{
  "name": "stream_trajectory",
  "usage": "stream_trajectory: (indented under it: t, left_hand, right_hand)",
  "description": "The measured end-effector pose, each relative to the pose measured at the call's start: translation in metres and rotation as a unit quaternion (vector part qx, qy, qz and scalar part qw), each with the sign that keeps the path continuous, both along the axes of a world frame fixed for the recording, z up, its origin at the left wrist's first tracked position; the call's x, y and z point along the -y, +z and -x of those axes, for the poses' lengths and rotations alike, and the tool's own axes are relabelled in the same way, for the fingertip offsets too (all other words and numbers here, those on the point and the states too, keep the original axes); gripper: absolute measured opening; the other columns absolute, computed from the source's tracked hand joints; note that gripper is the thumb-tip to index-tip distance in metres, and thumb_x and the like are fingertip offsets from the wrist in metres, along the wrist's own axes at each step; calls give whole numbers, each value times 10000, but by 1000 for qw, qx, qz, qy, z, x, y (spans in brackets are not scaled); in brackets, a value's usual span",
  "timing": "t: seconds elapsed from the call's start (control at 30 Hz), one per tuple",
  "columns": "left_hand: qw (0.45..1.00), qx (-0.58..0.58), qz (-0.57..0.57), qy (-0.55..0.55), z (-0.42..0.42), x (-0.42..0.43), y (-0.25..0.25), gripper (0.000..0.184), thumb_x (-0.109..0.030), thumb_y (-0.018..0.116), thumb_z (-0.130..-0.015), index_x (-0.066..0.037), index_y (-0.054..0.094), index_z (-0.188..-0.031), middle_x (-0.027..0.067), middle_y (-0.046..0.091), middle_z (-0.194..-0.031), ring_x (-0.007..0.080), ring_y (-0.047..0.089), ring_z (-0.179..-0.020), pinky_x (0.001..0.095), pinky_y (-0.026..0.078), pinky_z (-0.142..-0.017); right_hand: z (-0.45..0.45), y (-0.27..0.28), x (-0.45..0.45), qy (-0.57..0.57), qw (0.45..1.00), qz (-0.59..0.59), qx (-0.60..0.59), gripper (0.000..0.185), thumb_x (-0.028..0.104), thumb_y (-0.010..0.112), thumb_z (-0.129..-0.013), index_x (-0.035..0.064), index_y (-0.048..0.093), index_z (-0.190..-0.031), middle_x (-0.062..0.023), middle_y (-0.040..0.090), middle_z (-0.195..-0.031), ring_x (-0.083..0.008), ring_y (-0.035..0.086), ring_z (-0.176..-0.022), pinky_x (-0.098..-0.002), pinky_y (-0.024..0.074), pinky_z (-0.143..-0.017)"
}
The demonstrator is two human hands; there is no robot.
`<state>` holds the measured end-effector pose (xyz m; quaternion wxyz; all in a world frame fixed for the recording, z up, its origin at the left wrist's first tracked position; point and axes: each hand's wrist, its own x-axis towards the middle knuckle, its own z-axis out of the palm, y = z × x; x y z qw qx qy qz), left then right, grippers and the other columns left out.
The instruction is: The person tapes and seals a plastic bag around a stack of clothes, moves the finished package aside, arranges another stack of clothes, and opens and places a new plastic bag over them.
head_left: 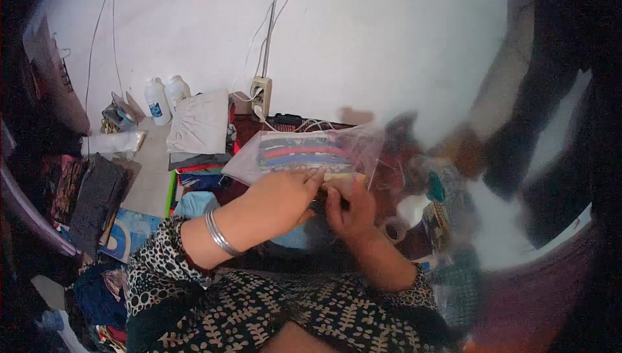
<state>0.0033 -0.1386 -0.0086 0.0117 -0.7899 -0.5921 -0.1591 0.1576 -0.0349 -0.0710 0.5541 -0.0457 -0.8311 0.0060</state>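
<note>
Folded multicoloured cloths already inside clear plastic bag; left hand and right hand pinch its near edge; closure unclear.

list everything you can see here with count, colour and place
clear plastic bag: 1, see-through, centre
folded cloths: several, red, blue, dark, inside the bag
bottles: 2, white, back left by the wall
gathered cloth: 1, off-white, atop a stack left of the bag
folded dark cloth: 1, dark grey, far left
socket block: 1, cream, low on the wall
cables: several, pale, along the wall
wall: 1, white, behind
green item: 1, green, right, too blurred to name
bangles: count unclear, silver, left wrist
left hand: 1, bare, at the bag's near edge
right hand: 1, bare, beside the left
</note>
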Motion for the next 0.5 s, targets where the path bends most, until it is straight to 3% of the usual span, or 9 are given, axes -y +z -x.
stream_trajectory:
  t: [0.03,0.07,0.13,0.2,0.23,0.37,0.4,0.5]
  left_hand:
    - [1000,-4,-1,-2,2,0,-3,523,-218,691,-751,10,514,-1187,190,577,-1166,362,563,-1070,405,480,-887]
    - [999,-11,-41,-18,3,0,-6,529,-213,688,-754,22,512,-1194,193,577,-1180,347,569,-1073,405,487,-878]
    - [996,-17,-80,-33,5,0,-7,534,-208,684,-758,33,511,-1202,196,577,-1193,333,576,-1076,404,494,-869]
    - [999,-18,-35,-21,3,1,-5,552,-201,672,-772,1,490,-1252,184,534,-1270,317,537,-1149,394,461,-950]
    - [999,-16,-34,-21,3,1,-5,552,-201,672,-772,1,490,-1252,184,534,-1270,317,537,-1149,394,461,-950]
    - [999,-12,-37,-18,2,3,-5,537,-203,671,-774,-7,502,-1244,180,550,-1252,315,542,-1144,398,462,-950]
    - [999,-9,-39,-15,2,3,-5,531,-204,670,-775,-10,506,-1241,179,556,-1244,315,544,-1141,398,464,-946]
    - [998,-12,-58,-18,2,1,-8,525,-203,667,-776,-12,508,-1239,179,558,-1240,315,548,-1137,399,465,-943]
  right_hand:
    - [-6,9,-2,-2,1000,-1,-4,563,10,589,-789,-44,339,-1291,-154,540,-710,-351,529,-567,-427,435,-521]
    - [-17,26,-3,-75,996,-47,-6,651,48,659,-751,-47,340,-1310,-122,566,-725,-313,550,-588,-398,458,-544]
    - [-26,32,-24,-171,984,-8,-57,794,99,740,-700,-41,317,-1357,-77,584,-740,-252,567,-636,-347,479,-603]
    - [-29,31,-52,-193,973,79,-103,845,112,751,-688,-33,294,-1383,-65,576,-740,-228,563,-662,-326,477,-638]
    - [-31,38,-63,-137,963,228,-52,894,116,757,-681,-9,260,-1414,-78,587,-788,-213,572,-708,-319,478,-674]
    - [-27,59,-92,-48,876,469,104,980,111,755,-670,80,196,-1474,-99,613,-868,-172,592,-795,-292,483,-736]
    - [-29,53,-107,-47,877,467,104,980,111,755,-670,80,196,-1474,-99,613,-868,-172,592,-795,-292,483,-736]
    - [-33,39,-134,148,896,384,169,975,82,740,-658,111,209,-1476,-110,634,-889,-155,604,-766,-272,497,-699]
